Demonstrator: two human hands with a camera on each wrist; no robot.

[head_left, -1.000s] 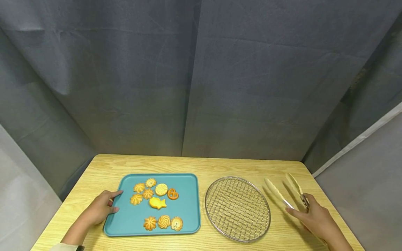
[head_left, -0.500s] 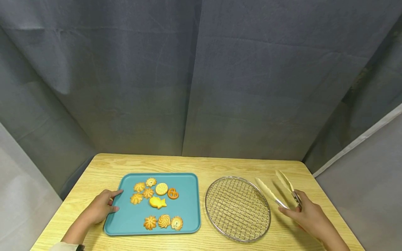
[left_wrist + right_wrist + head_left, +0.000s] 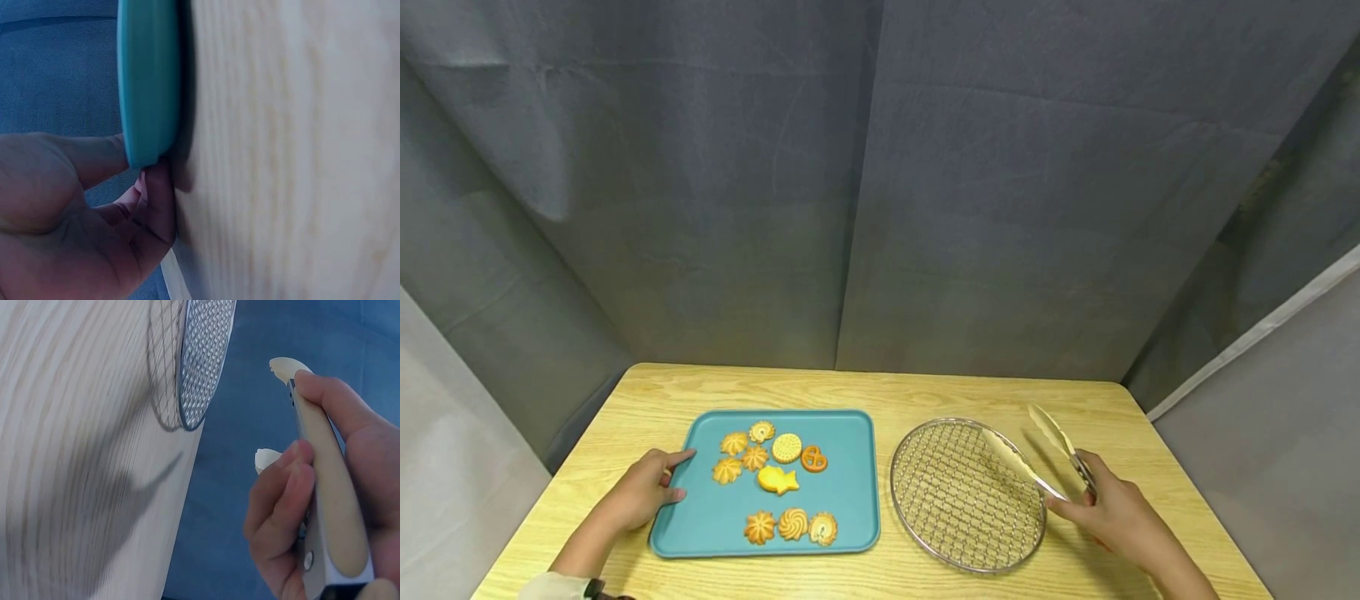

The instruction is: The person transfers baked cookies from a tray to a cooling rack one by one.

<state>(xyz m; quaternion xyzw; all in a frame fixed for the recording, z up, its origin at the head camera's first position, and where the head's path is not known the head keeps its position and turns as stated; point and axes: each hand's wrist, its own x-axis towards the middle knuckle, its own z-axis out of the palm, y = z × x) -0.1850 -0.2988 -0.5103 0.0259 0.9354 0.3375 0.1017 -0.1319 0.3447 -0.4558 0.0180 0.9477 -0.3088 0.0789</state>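
Tongs point(image 3: 336, 494) held spread beside the rack, tray pinned under your other hand

Your right hand point(image 3: 1112, 508) is grasping the Tongs by their handles: thumb along one side, fingers curled round the other, so you probably command the spread with a light squeeze. The two arms stand well apart with nothing between their tips. They are lifted off the table point(image 3: 925, 396), and from the head view one arm crosses above the far right part of the wire rack point(image 3: 940, 517); the right wrist view shows a gap between Tongs and rack.

Your left hand point(image 3: 643, 492) grips the left edge of the blue-green tray point(image 3: 692, 525), thumb over the rim and a fingertip tucked in below it, likely to keep the tray from sliding. Holding it at that margin leaves the middle uncovered and your fingers apart from the biscuits point(image 3: 793, 525).

Ten of those lie flat on the tray: seven loosely clustered, among them a fish-shaped biscuit point(image 3: 777, 480) and a pretzel point(image 3: 813, 458), and three side by side near your edge. The rack lies just beside the tray, between it and your right hand, which seems to put both surfaces within easy reach of the Tongs.
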